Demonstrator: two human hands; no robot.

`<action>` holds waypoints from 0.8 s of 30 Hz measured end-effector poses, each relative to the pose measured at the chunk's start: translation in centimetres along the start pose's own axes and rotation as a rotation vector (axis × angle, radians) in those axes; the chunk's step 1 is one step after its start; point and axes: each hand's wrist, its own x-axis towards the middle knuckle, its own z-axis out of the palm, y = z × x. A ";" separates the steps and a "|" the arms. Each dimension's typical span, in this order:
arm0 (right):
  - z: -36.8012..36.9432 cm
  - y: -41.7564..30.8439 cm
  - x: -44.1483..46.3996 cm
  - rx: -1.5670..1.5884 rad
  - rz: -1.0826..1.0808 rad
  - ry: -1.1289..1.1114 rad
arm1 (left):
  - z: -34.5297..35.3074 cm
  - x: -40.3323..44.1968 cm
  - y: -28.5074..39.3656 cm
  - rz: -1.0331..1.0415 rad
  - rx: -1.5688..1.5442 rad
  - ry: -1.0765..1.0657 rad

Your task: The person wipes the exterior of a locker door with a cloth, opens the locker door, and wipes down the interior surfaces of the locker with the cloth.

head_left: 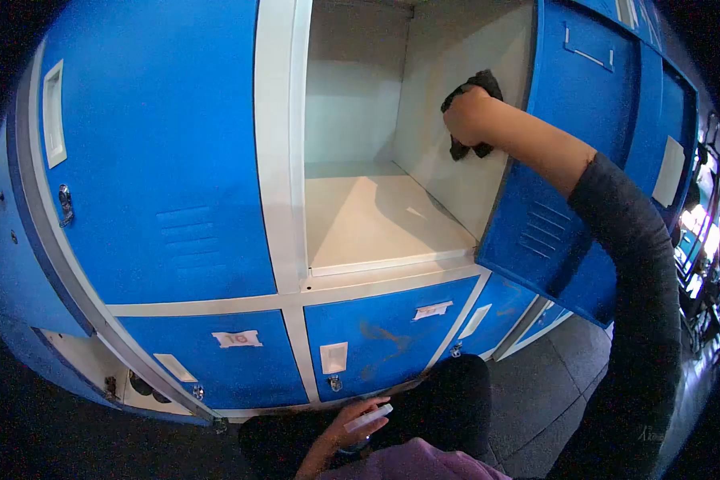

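My right hand is closed on a dark cloth inside the open locker compartment. The cloth is bunched up and lies against the compartment's right inner wall. Low in the view, my left hand rests near my lap with its fingers around a small flat white object, whose kind I cannot make out. To the right, the blue locker door stands swung open behind my right forearm.
Closed blue locker doors stand to the left and below, with handles and small locks. Paper labels are stuck on the lower doors. At far lower left another compartment stands open, with dark items inside. Grey floor tiles show at the right.
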 end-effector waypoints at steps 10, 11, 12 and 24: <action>-1.0 5.2 4.0 -0.182 0.436 0.210 | -0.6 -0.4 0.1 -0.180 -0.080 -0.024; -0.5 5.2 3.9 -0.209 0.433 0.263 | -0.8 -0.4 0.5 -0.235 -0.087 -0.045; -0.2 5.4 3.9 -0.241 0.432 0.316 | -0.8 -0.2 0.8 -0.283 -0.094 -0.067; 3.6 -5.3 -0.2 -0.047 -0.016 0.078 | -0.9 -0.5 1.3 -0.151 -0.062 -0.054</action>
